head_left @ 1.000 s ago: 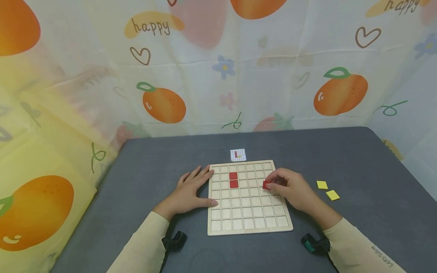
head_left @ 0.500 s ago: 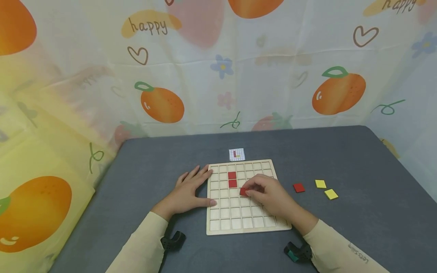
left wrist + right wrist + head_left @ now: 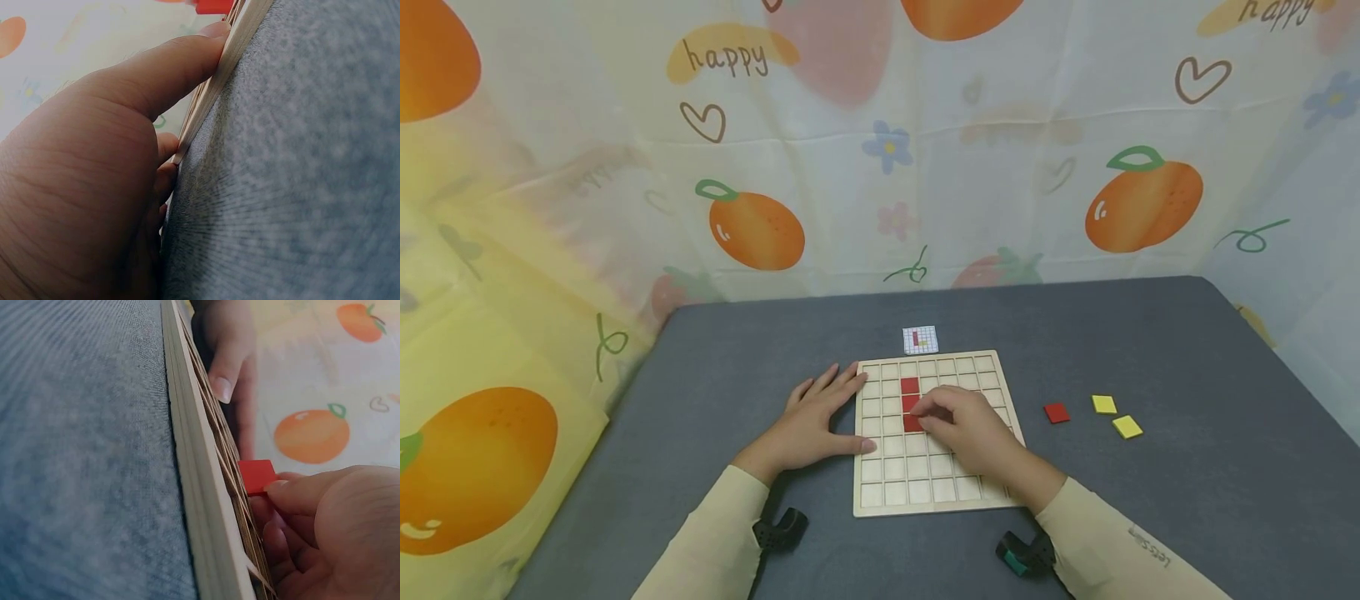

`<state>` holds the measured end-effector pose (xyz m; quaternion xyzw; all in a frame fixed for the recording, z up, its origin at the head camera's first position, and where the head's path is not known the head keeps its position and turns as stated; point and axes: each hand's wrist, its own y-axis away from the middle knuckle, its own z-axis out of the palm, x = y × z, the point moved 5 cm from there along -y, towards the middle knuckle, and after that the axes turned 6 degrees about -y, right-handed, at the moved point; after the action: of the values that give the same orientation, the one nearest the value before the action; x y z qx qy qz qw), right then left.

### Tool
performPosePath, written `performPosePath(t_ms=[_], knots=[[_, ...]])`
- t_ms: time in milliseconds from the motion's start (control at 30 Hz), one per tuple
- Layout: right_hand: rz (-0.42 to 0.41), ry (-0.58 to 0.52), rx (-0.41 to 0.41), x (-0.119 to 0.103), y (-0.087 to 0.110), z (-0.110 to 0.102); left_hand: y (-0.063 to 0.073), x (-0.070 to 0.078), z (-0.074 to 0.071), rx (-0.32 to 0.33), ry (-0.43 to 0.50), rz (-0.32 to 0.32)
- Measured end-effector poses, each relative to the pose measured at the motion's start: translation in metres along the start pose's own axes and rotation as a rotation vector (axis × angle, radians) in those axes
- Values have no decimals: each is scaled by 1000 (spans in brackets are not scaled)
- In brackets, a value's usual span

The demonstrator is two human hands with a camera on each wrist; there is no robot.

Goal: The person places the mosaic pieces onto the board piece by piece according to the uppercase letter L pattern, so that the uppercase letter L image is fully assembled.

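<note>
A wooden grid board [image 3: 940, 494] lies on the table, with two red square tiles [image 3: 910, 386] set one below the other in its third column. Just under them a third red tile [image 3: 255, 476] is pinched between thumb and fingers of my right hand [image 3: 973, 429]; in the right wrist view it stands tilted at the board's surface. My left hand [image 3: 808, 425] rests at the board's left edge, fingers spread and straight, the thumb [image 3: 181, 59] lying on the rim.
Right of the board lie a loose red tile [image 3: 1056, 412] and two yellow tiles [image 3: 1104, 404]. A small printed pattern card [image 3: 921, 340] sits behind the board on the grey table [image 3: 760, 342]. A patterned cloth [image 3: 850, 208] hangs behind.
My right hand has carried the red tile leftward across the board to the cell below the two red ones. The loose red tile came into sight. My left hand keeps its place.
</note>
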<state>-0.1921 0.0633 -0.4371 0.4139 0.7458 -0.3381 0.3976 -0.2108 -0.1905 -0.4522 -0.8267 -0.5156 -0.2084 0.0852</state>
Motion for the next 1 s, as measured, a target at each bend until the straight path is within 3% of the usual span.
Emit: performPosePath(t_ms=[233,567,800,1000], knots=[[-45,28,3,0,-2,1,1,1,-1,14,8,12],[-34,92,-58,0,0,5,2,2,-2,16,23,17],[14,50,-68,1,1,3,1,1,-1,5,13,7],[32,-55,-62,-3,3,-6,1,1,0,-3,3,-5]])
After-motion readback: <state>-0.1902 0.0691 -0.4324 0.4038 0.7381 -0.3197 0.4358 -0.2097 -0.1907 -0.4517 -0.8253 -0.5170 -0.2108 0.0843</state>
